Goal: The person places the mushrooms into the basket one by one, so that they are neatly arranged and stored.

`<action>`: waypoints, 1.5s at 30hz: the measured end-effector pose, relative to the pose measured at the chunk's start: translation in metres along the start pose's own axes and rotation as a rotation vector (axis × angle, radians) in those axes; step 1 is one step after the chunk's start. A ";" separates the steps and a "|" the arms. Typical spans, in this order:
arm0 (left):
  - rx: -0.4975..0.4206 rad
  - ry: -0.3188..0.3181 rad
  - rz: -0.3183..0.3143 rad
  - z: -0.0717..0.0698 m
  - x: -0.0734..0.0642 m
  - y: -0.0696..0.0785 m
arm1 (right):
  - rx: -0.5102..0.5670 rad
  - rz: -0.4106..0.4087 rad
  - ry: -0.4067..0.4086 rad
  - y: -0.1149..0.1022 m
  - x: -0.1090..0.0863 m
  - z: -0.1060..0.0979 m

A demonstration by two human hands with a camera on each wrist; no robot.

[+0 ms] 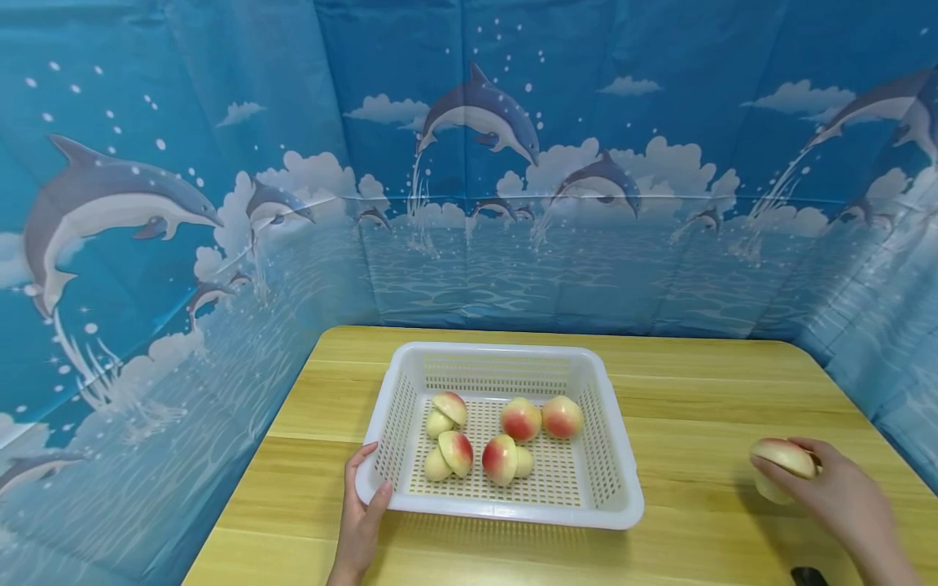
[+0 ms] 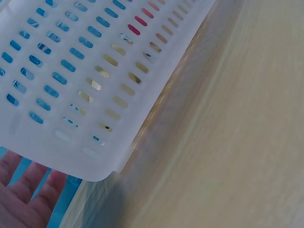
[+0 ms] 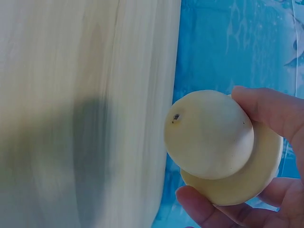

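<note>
A white plastic basket (image 1: 513,513) with slotted sides stands on the table. At its near left corner my left hand (image 1: 358,509) grips the rim, thumb at the front and fingers along the side; the left wrist view shows fingers (image 2: 40,190) beneath the basket corner. Inside lie several mushrooms (image 1: 501,461) with red and pale yellow caps and rounded cream stems. Off to the right, my right hand (image 1: 843,488) pinches another mushroom (image 1: 782,456) by its cap. In the right wrist view that mushroom's bulbous stem (image 3: 209,135) faces the camera, a small dark mark on it.
The basket rests on a yellow wood-grain table (image 1: 696,407) with rounded corners. Blue dolphin-print sheeting (image 1: 469,244) hangs behind and along both sides. A small black object (image 1: 808,576) shows at the bottom edge, near the right forearm.
</note>
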State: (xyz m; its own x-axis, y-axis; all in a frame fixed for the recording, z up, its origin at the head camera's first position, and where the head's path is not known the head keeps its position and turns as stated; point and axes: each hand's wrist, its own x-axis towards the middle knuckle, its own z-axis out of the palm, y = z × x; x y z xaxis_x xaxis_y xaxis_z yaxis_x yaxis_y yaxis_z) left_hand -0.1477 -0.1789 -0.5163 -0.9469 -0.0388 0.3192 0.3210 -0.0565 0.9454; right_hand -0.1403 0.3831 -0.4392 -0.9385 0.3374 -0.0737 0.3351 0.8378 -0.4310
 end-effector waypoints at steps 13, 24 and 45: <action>-0.003 -0.001 -0.015 0.000 0.001 0.000 | 0.008 -0.113 -0.037 -0.028 0.003 -0.001; -0.003 0.005 -0.016 0.000 0.001 0.000 | 0.015 -0.239 0.057 -0.065 -0.001 0.000; 0.000 0.002 -0.013 0.000 0.001 -0.002 | 0.044 -0.449 0.165 -0.126 -0.009 0.002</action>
State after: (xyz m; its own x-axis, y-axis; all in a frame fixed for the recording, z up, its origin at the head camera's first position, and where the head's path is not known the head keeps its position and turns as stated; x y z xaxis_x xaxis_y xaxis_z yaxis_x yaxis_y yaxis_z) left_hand -0.1494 -0.1788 -0.5180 -0.9510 -0.0399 0.3067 0.3086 -0.0567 0.9495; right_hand -0.1740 0.2735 -0.3855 -0.9625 0.0126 0.2710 -0.1081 0.8984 -0.4257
